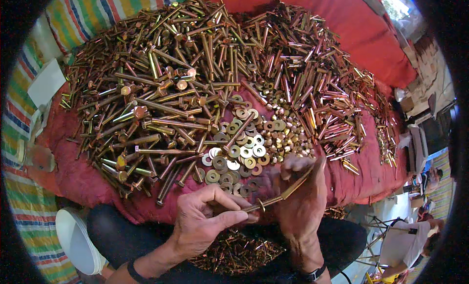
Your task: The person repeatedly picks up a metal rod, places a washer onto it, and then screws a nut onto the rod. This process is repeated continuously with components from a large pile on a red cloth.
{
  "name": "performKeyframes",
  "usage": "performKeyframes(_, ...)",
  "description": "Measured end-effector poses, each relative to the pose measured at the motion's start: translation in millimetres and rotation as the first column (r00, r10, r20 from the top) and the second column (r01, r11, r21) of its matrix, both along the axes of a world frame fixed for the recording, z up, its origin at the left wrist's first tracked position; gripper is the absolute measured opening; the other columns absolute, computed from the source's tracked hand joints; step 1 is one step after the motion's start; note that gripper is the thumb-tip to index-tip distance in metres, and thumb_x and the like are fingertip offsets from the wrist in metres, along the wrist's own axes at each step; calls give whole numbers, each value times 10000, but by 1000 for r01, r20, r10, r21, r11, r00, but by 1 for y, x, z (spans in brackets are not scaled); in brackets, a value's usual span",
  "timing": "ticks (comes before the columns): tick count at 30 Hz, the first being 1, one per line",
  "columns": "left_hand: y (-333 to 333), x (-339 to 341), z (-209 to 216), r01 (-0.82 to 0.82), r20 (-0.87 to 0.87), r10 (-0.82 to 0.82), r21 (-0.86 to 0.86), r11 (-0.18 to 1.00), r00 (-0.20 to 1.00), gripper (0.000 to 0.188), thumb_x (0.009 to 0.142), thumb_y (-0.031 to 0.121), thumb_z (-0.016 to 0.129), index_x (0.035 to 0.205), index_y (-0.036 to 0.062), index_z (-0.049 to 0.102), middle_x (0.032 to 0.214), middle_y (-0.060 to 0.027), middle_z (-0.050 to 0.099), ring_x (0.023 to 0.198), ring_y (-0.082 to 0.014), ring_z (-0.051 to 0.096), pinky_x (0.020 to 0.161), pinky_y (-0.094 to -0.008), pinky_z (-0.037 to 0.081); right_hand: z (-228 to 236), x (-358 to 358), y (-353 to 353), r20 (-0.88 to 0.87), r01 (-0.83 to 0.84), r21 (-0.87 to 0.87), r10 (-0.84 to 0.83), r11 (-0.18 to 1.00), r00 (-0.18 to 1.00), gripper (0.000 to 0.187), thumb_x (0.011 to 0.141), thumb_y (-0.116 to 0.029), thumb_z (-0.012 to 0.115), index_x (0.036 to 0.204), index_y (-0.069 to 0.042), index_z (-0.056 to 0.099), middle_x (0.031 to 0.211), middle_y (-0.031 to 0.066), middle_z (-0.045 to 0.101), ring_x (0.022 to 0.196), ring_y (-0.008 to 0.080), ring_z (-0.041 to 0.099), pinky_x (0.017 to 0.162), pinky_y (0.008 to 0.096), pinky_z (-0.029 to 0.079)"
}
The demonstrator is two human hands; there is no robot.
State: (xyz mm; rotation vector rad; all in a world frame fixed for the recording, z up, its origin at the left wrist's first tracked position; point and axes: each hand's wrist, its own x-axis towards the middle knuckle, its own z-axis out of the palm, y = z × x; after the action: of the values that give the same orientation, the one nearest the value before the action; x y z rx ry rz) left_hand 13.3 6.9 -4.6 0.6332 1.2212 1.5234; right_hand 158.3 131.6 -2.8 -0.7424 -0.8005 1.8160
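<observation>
The left hand (202, 218) is clamped on a threaded rod (273, 201), with the thumb on the near side and the fingers bent behind it. The rod is above the near edge of the red cloth-covered surface (359, 181), a little right of the middle, and it slopes upward to the right. One thin ring (262, 206) sits around its thread, just beside the left fingertips. At its right end there is a narrow brass-coloured sleeve (296, 183), which makes a slight angle with the rod; whether they are joined I cannot tell. The right hand (305, 201) is around this sleeve with bent fingers, but it is blurred, so I cannot tell if it is clamped on it. Long bolts (166, 108) fill the left side of the surface, a heap of tubes (337, 120) the right side, and washers (234, 151) and nuts (288, 135) lie between them, toward the near edge. In my judgement, the angle could make the sleeve catch on the thread. If the left pinch becomes loose or the rod tips down, the ring could slide off and be lost among the small metal pieces (239, 254) below the near edge.
</observation>
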Motion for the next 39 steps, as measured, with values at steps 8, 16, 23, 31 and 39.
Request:
performKeyframes(8,-4,-5,-4,23,-10,-23,16,1000,1000,103,886,-80,760,932,-73,668,1074,-238,732,995,-297,761,920,-390,631,5,19,4,382,-95,73,60,993,922,346,1005,-276,715,1119,50,695,851,49,672,690,119,613,558,279,480)
performKeyframes(16,-5,-5,-5,22,329,-21,0,1000,944,153,959,111,665,944,-37,630,847,-181,705,582,-242,695,486,-348,575,16,16,-14,469,-217,210,96,953,878,359,908,-77,827,1215,36,680,916,58,720,740,123,675,618,260,544)
performKeyframes(23,-2,1,-7,-13,277,29,-59,998,961,508,1028,473,521,1001,-27,604,762,-151,653,486,-222,625,370,-314,469,14,14,-25,359,-232,192,152,954,921,362,906,-18,820,1215,69,654,947,91,758,747,117,681,658,260,560)
performKeyframes(31,-4,-4,-5,123,295,-102,-55,991,950,462,1091,424,474,1085,-17,614,826,-119,661,516,-164,615,405,-260,443,3,12,-24,464,-463,190,336,866,819,328,885,61,791,1184,110,665,1003,178,768,778,186,732,669,336,621)
performKeyframes(39,-2,4,-12,171,286,-135,-106,979,949,574,1050,458,500,1310,-37,633,1019,-117,719,826,-170,685,725,-285,548,-1,8,-38,547,-425,241,240,873,802,316,816,-97,916,1063,13,752,955,42,774,842,96,701,769,271,573)
